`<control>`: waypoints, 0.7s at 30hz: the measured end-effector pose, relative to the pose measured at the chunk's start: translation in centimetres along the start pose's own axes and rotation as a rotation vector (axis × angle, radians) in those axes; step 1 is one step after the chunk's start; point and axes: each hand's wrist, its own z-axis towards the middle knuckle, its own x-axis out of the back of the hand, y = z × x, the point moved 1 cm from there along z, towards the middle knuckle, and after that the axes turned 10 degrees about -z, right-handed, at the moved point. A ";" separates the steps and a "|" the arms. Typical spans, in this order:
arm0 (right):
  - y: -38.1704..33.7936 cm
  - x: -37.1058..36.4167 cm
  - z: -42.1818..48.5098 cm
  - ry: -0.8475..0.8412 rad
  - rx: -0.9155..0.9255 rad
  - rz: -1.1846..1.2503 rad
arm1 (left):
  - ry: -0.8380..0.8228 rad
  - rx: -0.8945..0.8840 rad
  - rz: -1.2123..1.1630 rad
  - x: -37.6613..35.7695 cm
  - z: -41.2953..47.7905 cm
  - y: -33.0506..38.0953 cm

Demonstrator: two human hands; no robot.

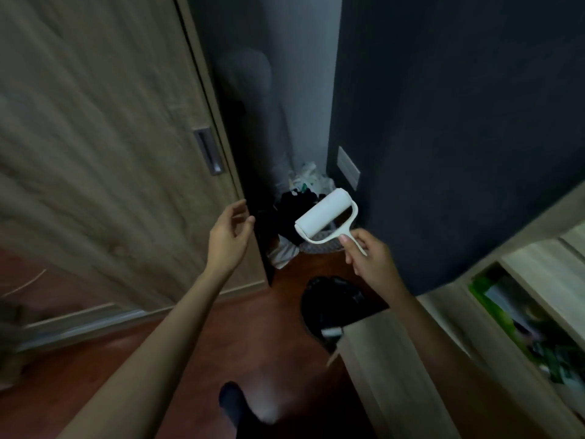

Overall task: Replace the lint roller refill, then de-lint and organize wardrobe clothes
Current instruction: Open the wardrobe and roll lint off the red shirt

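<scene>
- Pinching the slim stem of the lint roller [323, 217] in the right hand [370, 258], thumb on top and fingers curled beneath, with the drum up at 11 o'clock from the fist, just right of frame centre.
- Reaching with the left hand [229, 237], fingers spread and relaxed, holding nothing, beside the edge of the sliding door [110, 137]; contact too blurred to tell.
- Could drop the roller: smooth thin plastic stem, top-heavy with the drum.
- Could brush the tacky white sheet against the dark clothes [294, 213] heaped at its 11 o'clock, or the matte dark wall [459, 137] at 3 o'clock, fouling a clean-looking layer.
- Could pinch fingertips at the door edge while sliding it.
- Could stumble on the glossy black bin bag [335, 302] at 6 o'clock of the roller, on a smooth reddish wood floor [196, 343].
- Flat wood-grain laminate door with a recessed metal pull [209, 152]; cylindrical drum in a forked cream frame.
</scene>
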 end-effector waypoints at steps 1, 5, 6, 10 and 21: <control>-0.5 -1.2 0.9 0.013 0.001 0.014 | -0.004 -0.025 0.041 1.0 1.2 -0.6; -2.9 -6.3 3.8 0.067 -0.006 0.056 | -0.074 -0.236 0.287 5.0 6.2 -3.2; -3.4 -7.6 4.3 0.079 -0.016 0.062 | -0.107 -0.310 0.374 5.9 7.6 -3.8; -5.8 -11.6 7.1 0.134 -0.039 0.058 | -0.249 -0.584 0.700 9.1 13.8 -6.4; -7.7 -16.9 12.2 0.242 -0.115 0.078 | -0.574 -1.035 1.302 13.0 25.1 -12.3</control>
